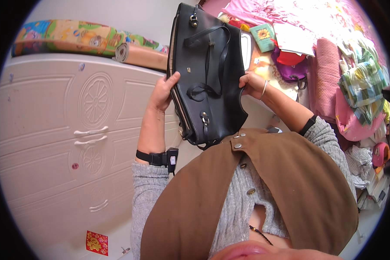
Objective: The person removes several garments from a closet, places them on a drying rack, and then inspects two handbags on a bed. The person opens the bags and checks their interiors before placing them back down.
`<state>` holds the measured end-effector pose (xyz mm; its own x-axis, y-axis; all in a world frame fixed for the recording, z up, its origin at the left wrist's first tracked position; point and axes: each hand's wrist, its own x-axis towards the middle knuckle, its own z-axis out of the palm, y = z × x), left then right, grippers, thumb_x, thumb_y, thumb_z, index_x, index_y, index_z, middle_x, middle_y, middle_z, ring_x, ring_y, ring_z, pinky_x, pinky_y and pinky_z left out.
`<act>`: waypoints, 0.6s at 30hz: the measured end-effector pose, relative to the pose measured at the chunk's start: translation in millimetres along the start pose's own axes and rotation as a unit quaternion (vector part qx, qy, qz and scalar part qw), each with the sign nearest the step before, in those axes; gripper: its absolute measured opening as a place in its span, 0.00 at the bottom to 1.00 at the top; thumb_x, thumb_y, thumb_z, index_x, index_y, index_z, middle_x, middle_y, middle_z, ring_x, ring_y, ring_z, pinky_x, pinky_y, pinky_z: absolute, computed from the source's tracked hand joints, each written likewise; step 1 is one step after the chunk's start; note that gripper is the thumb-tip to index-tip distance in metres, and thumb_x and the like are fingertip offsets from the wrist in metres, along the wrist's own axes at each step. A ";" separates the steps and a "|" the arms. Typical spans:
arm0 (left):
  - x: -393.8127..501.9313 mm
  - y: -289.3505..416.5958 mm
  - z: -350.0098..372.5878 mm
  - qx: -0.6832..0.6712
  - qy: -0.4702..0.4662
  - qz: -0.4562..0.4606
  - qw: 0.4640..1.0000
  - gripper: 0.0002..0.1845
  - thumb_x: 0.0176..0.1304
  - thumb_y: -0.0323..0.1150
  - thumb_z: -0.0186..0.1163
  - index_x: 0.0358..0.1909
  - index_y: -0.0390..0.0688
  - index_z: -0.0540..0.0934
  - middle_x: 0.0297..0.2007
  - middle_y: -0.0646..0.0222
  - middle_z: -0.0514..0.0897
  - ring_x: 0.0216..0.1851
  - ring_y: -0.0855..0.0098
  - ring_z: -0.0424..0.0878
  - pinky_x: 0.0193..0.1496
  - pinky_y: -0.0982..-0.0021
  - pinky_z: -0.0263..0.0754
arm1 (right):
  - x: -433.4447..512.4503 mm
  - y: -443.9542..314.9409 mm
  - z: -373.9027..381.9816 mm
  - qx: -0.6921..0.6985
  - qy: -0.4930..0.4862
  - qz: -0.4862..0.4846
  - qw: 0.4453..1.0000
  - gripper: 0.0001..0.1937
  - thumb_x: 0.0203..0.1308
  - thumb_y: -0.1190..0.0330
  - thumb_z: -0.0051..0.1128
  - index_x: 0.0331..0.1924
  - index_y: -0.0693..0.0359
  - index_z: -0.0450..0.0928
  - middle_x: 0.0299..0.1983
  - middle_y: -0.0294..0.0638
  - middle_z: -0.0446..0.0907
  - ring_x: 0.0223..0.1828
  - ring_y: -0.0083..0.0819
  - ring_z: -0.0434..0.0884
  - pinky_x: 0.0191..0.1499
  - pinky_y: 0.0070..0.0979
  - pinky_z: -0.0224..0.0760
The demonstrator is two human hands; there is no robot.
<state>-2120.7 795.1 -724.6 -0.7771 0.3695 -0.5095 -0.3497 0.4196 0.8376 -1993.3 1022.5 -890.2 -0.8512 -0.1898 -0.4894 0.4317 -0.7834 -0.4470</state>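
Note:
Between both hands a black leather handbag [198, 81] is held up in front of my body. My left hand [164, 89] grips its left side, thumb over the edge beside a zipper [183, 115]. On the opposite side my right hand [252, 84] pinches the rim of the bag, with most fingers hidden behind it. A thin black strap [222, 61] hangs in loops across the bag's face. Metal rings [204, 120] join the handles to the bag, and a small gold emblem [188, 70] sits on the leather.
A white wardrobe [52, 123] with carved panels stands at left, with rolled play mats [68, 37] on top. At right, a bed with a pink floral cover [289, 14] bears a green booklet [262, 36], a purple bag [287, 68], a rolled pink blanket [327, 78] and checked cloth [362, 81].

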 end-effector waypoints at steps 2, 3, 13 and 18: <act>-6.6 -11.1 -23.9 -0.034 0.001 0.005 0.999 0.20 0.66 0.43 0.58 0.44 0.32 0.77 0.37 0.66 0.82 0.34 0.76 0.81 0.37 0.75 0.76 | 0.6 17.1 13.1 0.002 -0.006 -0.002 1.000 0.04 0.38 0.80 0.50 0.22 0.63 0.72 0.21 0.38 0.71 0.20 0.30 0.75 0.22 0.29 0.72; -12.7 -17.2 -37.5 -0.055 -0.010 -0.002 0.998 0.21 0.68 0.44 0.55 0.45 0.31 0.77 0.39 0.63 0.83 0.36 0.74 0.82 0.39 0.73 0.77 | 2.1 25.3 19.0 0.001 -0.015 0.003 1.000 0.04 0.39 0.80 0.50 0.22 0.63 0.72 0.21 0.38 0.70 0.19 0.30 0.74 0.22 0.29 0.72; -87.6 -71.5 -131.1 -0.135 0.043 0.069 0.987 0.20 0.68 0.39 0.53 0.47 0.29 0.76 0.42 0.58 0.83 0.41 0.69 0.82 0.46 0.70 0.77 | 24.6 81.3 79.5 -0.009 -0.122 0.008 0.992 0.10 0.38 0.81 0.47 0.28 0.63 0.75 0.24 0.36 0.76 0.24 0.27 0.79 0.28 0.24 0.76; -120.3 -81.4 -141.1 -0.104 0.097 0.079 0.987 0.18 0.68 0.38 0.54 0.45 0.30 0.77 0.40 0.61 0.83 0.38 0.71 0.82 0.45 0.72 0.76 | 39.3 101.2 100.3 -0.053 -0.136 0.027 0.989 0.07 0.40 0.79 0.50 0.27 0.61 0.74 0.23 0.35 0.74 0.23 0.25 0.76 0.27 0.24 0.73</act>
<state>-2072.6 599.5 -703.6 -0.9086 0.2431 -0.3398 -0.3012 0.1824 0.9359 -2012.9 876.5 -879.6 -0.8684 -0.3939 -0.3010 0.4957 -0.7039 -0.5087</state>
